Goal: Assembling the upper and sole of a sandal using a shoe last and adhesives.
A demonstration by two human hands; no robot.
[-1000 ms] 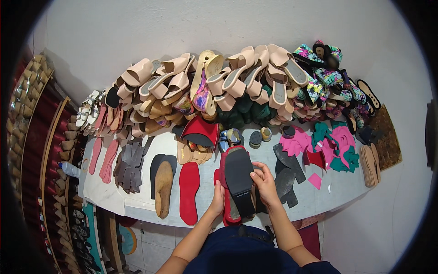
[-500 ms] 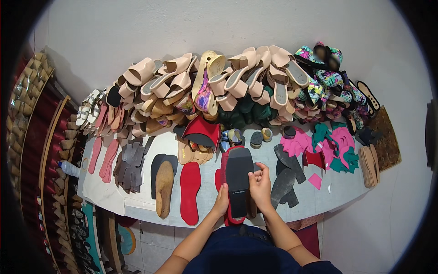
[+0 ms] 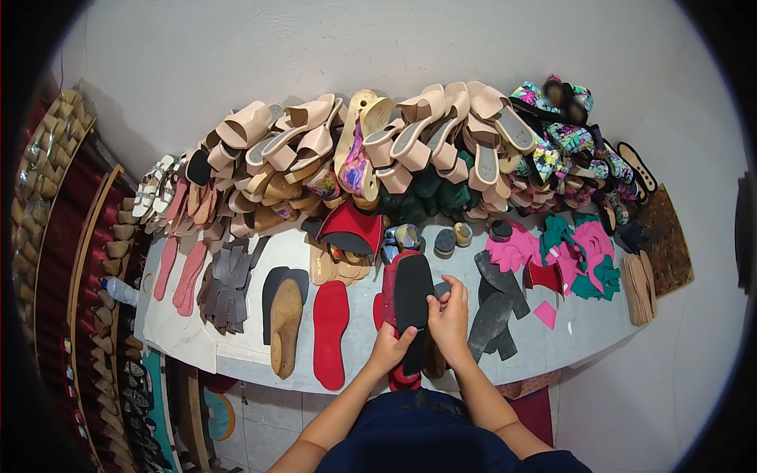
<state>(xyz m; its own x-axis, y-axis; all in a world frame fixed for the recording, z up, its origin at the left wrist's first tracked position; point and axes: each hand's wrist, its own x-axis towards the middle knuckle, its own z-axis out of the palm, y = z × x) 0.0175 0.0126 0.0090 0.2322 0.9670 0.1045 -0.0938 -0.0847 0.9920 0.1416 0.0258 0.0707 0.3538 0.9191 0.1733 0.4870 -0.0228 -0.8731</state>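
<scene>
My left hand (image 3: 389,347) and my right hand (image 3: 451,317) both grip a shoe with a flat black sole (image 3: 412,303) and red sides, held sole-up over the white worktable (image 3: 236,359). The left hand holds its near end from the left. The right hand's fingers press on the sole's right edge. A red insole (image 3: 330,333) lies flat just left of my hands, and dark grey sole pieces (image 3: 495,306) lie just to the right.
A long heap of beige sandals (image 3: 410,142) and patterned sandals (image 3: 564,146) lines the wall. A wooden shoe last (image 3: 285,323), pink insoles (image 3: 183,272), dark cut pieces (image 3: 229,284), pink and teal scraps (image 3: 579,256) lie on the table. Racks of heels (image 3: 47,236) stand at left.
The shoe has turned from slanted to nearly upright in my hands, and my right hand has shifted from its far right side onto the sole's right edge.
</scene>
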